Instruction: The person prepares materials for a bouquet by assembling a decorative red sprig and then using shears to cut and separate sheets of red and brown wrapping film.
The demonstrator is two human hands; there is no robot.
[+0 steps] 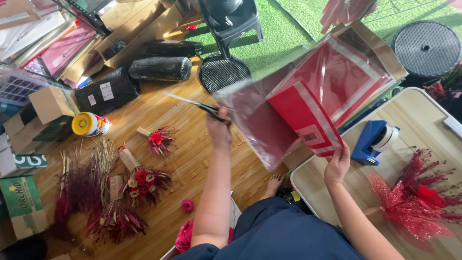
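Observation:
My left hand [219,129] grips a pair of scissors [195,103] whose blades point left over the wooden floor. It also touches the edge of a translucent dark red sheet [262,127]. My right hand [338,164] holds up a red and white pack of wrapping sheets [308,118] by its lower corner, with the dark red sheet pulled out of it toward the left. A larger clear-wrapped red pack [344,72] lies behind it.
A beige tabletop [414,113] at right carries a blue tape dispenser [373,140] and a red bouquet [416,202]. Small dried-flower bouquets [142,178] and a yellow-lidded can [89,124] lie on the floor. Black rolls [161,68], boxes [24,204] and a black chair [231,19] stand farther off.

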